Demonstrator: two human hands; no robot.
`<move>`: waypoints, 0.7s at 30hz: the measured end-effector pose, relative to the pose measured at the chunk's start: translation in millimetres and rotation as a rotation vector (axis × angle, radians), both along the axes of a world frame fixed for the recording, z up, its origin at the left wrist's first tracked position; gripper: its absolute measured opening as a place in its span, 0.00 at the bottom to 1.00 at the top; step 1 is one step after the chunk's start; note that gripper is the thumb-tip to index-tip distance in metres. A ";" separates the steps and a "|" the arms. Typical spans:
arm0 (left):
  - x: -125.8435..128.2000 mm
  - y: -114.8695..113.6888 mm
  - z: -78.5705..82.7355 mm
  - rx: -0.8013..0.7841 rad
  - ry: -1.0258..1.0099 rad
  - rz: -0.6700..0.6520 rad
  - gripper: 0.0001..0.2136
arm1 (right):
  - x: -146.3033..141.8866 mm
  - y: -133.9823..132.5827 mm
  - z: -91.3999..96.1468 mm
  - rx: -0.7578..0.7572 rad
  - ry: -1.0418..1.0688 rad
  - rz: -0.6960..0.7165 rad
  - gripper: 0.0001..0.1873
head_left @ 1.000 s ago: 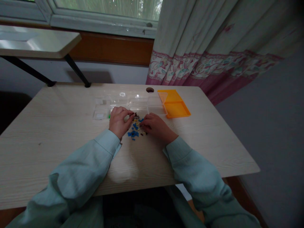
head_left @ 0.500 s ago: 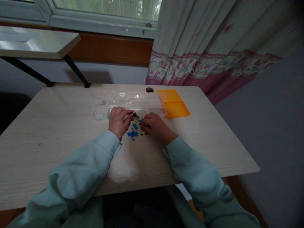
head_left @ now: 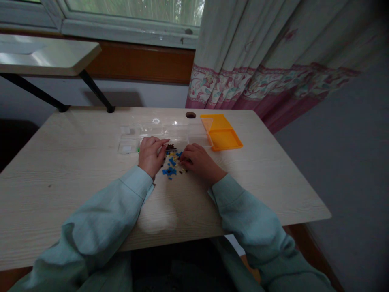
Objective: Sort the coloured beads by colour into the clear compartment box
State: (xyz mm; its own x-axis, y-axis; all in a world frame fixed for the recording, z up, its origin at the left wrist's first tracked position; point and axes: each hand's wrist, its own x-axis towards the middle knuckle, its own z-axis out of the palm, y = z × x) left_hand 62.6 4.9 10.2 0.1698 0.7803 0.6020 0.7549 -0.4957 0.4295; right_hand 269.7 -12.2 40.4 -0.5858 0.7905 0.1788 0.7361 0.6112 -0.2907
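My left hand [head_left: 150,157] rests at the near edge of a clear plastic compartment box [head_left: 179,132], index finger stretched out and thumb a little apart from it. By its fingertips, dark brown small pieces [head_left: 171,147] are heaped in a near compartment. My right hand [head_left: 201,162] is on the other side, its fingers curled down and pressed together at the edge of a loose pile. What they pinch is hidden. Between the hands lie blue toy bricks [head_left: 169,171], with pale yellow and dark brown small pieces among them. A bit of green shows beside my left hand.
An open orange case [head_left: 226,140] touches the box's right end. The wooden desk [head_left: 91,178] has a round cable hole [head_left: 191,115] at the back. A raised shelf [head_left: 48,54] on black legs stands at the back left. A curtain [head_left: 243,61] hangs behind.
My left index finger and thumb have parted slightly and drawn back from the dark brown pieces, which show more now. My right hand is nearly still.
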 end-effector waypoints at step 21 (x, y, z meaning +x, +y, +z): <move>1.4 -2.6 3.4 -0.005 -0.009 -0.020 0.10 | -0.2 -1.8 -2.0 0.001 -0.009 -0.053 0.08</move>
